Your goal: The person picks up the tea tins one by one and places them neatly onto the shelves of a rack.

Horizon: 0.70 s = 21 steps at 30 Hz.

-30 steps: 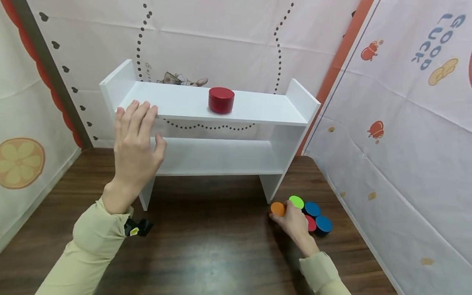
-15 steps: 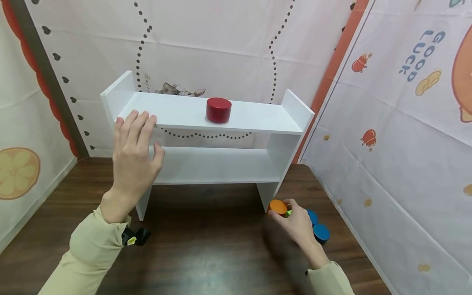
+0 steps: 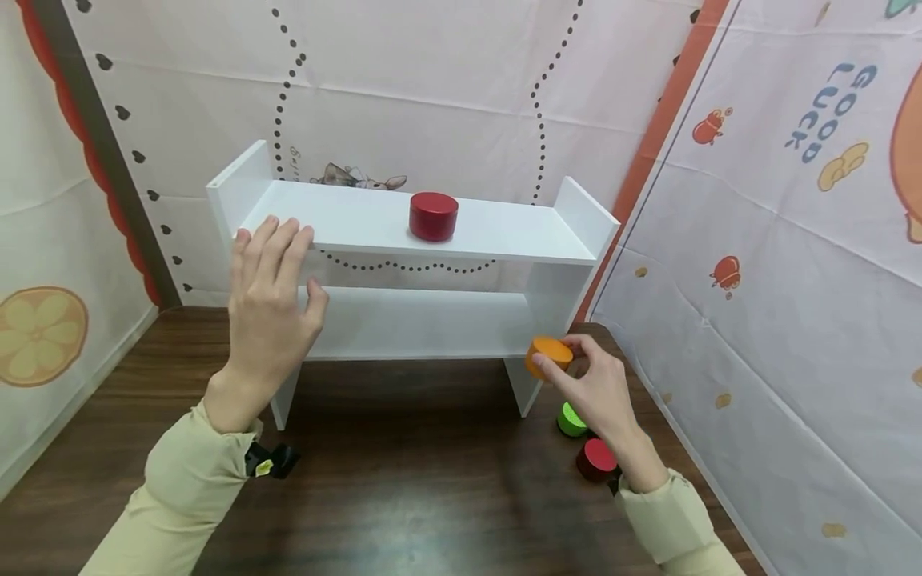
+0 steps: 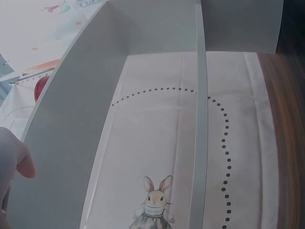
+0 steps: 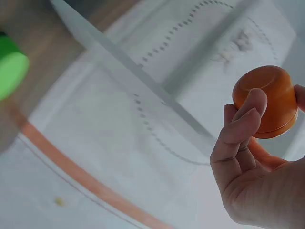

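Observation:
My right hand (image 3: 605,392) pinches an orange round tin (image 3: 547,358) between thumb and fingers, raised off the table by the right front of a white two-tier shelf (image 3: 346,216). Close up in the right wrist view, the fingers curl round the side of the orange tin (image 5: 274,107). My left hand (image 3: 268,320) has its fingers stretched upward, fingertips at the left front edge of the top board. A dark red tin (image 3: 433,218) sits near the middle of that board. Below my right hand, a green tin (image 3: 571,422) and a red tin (image 3: 598,458) stand on the table.
The shelf stands on a dark wooden table (image 3: 403,480). Its lower board (image 3: 418,324) lies under the top one, and an upright side panel (image 3: 587,220) rises at the right end. Printed cloth walls (image 3: 778,264) enclose the back and sides.
My right hand has taken hold of the orange tin and lifted it up from the group of tins. The blue tins are now hidden behind that hand and arm. My left hand stays at the shelf.

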Available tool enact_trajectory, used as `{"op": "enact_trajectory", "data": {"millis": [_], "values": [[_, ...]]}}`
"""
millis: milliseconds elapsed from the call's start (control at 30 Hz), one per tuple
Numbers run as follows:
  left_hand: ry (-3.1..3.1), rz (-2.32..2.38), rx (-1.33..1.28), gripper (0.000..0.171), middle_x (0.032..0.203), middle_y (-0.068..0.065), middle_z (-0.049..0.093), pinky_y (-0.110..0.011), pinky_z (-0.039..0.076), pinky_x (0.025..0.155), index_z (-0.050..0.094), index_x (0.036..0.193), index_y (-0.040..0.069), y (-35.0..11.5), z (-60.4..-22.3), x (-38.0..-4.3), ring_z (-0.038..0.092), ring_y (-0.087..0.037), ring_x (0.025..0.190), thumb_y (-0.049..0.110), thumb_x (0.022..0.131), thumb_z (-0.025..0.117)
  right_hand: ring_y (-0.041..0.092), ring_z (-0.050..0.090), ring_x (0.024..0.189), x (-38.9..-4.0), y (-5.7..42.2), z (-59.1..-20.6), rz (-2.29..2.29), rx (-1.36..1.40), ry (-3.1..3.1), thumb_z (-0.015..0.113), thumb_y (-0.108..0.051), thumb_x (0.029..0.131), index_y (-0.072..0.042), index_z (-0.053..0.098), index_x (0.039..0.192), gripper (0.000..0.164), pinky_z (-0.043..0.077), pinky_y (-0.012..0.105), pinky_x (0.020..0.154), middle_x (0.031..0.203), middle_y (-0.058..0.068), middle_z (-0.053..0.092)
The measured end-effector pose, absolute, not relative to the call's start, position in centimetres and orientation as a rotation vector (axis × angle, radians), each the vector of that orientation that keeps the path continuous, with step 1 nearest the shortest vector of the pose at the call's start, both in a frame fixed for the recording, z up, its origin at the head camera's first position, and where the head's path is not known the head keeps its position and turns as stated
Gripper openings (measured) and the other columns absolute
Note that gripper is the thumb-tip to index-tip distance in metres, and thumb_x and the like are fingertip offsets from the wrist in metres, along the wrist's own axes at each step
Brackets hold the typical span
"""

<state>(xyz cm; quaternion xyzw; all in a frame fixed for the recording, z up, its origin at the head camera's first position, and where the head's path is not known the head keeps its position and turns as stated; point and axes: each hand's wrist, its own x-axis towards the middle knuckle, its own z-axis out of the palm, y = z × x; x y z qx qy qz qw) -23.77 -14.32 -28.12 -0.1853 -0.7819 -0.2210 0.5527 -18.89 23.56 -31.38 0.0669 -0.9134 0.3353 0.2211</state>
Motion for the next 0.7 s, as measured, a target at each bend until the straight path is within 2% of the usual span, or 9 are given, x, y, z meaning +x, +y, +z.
{"op": "enact_trajectory", "data": {"millis": [167, 400, 700], "values": [[-1.843, -0.529, -0.443, 0.05, 0.136, -0.022, 0.054, -0.049, 0.017, 0.122, 0.054, 0.131, -0.003, -14.3, -28.1, -23.9, 0.04, -0.037, 0.136, 0.0, 0.081, 0.052, 0.013, 0.06, 0.065, -19.5, 22.6, -27.9, 0.945, 0.285, -2.451, 0.071, -0.036, 0.084, -0.007, 0.063, 0.112, 0.041, 0.048, 0.019, 0.054, 0.092, 0.007, 0.069], [-1.846, -0.527, -0.446, 0.05, 0.136, -0.022, 0.054, -0.049, 0.016, 0.122, 0.054, 0.132, -0.002, -14.2, -28.0, -24.0, 0.04, -0.037, 0.137, 0.0, 0.081, 0.052, 0.016, 0.048, 0.057, -20.4, 20.8, -23.1, 0.923, 0.409, -2.302, 0.069, -0.034, 0.085, -0.007, 0.066, 0.109, 0.037, 0.038, 0.019, 0.049, 0.082, 0.006, 0.063], [-1.858, -0.53, -0.44, 0.05, 0.137, -0.021, 0.053, -0.049, 0.015, 0.123, 0.053, 0.131, -0.003, -14.3, -28.1, -24.0, 0.039, -0.036, 0.138, 0.0, 0.082, 0.052, 0.017, 0.051, 0.066, -22.9, 18.3, -18.5, 0.911, 0.426, -2.246, 0.066, -0.043, 0.085, -0.007, 0.067, 0.111, 0.044, 0.04, 0.021, 0.056, 0.087, 0.008, 0.066]]}}
